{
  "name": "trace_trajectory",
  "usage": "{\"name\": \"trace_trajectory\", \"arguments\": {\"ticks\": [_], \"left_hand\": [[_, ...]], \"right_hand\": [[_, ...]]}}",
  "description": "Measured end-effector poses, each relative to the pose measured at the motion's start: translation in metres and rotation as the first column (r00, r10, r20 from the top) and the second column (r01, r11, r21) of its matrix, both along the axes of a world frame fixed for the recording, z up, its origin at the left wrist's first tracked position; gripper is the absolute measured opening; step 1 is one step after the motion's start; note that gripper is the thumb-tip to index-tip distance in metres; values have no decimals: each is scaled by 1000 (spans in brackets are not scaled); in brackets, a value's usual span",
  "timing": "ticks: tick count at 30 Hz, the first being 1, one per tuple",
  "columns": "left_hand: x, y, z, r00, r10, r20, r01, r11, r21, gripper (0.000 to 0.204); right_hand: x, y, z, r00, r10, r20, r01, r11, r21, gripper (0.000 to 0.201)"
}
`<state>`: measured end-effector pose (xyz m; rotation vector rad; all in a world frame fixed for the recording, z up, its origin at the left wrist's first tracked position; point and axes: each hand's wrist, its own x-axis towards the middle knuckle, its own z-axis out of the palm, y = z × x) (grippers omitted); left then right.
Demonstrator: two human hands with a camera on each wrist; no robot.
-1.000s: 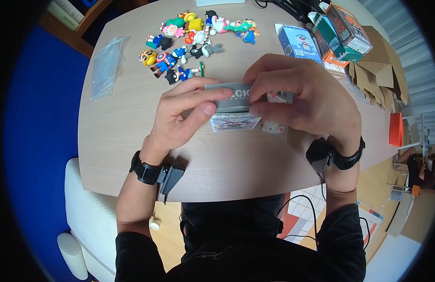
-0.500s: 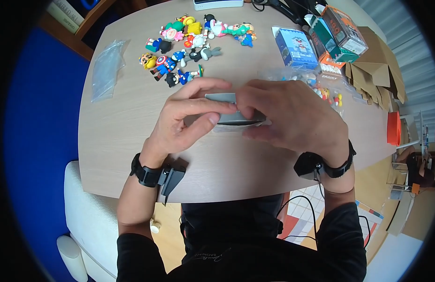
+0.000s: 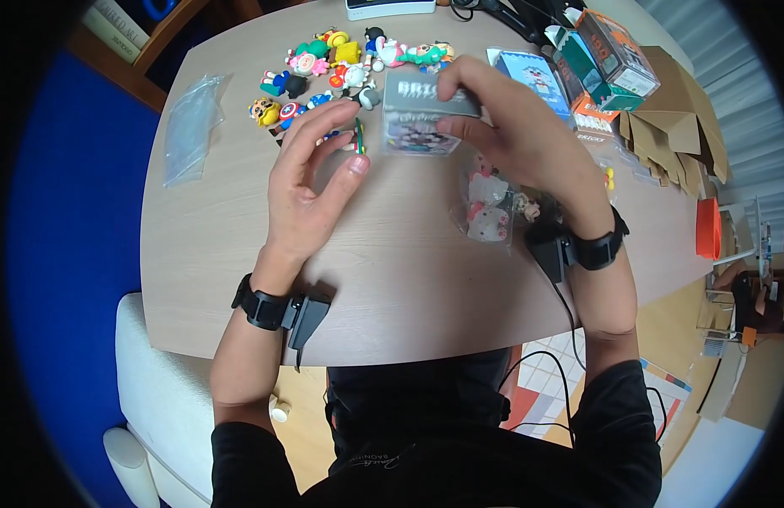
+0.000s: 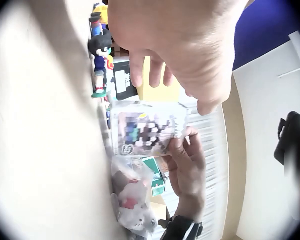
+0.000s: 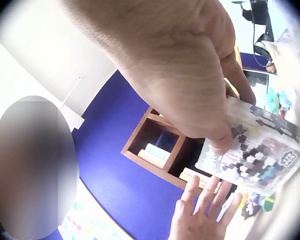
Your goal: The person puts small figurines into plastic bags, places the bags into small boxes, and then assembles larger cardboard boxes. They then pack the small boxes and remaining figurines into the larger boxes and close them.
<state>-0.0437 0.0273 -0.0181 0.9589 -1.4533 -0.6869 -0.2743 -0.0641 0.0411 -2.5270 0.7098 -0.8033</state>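
The right hand pinches a small grey toy-brick box by its top edge, holding it above the wooden table. The left hand, fingers straight and holding nothing, faces the box from just beside its left end.

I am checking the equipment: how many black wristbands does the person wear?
2: the left wristband is over the table edge, the right wristband beside the bag of parts. None seems hidden.

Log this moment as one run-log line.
right hand: holds grey box upright on table | left hand: open, beside box, not touching | bag of pieces: below box
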Motion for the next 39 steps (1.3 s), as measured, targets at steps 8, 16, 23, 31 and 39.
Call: {"name": "trace_trajectory", "arguments": {"ticks": [8,16,23,31,39], "left_hand": [[-1,-1,-3,1000,7,29,-10,992,122,38],[2,-2,-9,994,-25,104,6,982,187,29],[1,-2,-12,997,-58,58,38,955,296,28],[-17,-19,-19,996,65,-58,-51,974,221,51],[-17,-15,-20,996,85,-23,-79,979,187,58]], "right_hand": [[-9,-12,-7,998,54,37,-54,999,6,25],[-55,-45,8,898,-439,3,439,898,26,40],[-67,-61,-19,644,-629,-435,663,743,-92,60],[-65,-55,-19,590,-584,-557,604,777,-175,58],[-67,-59,-26,636,-566,-524,660,751,-9,63]]}}
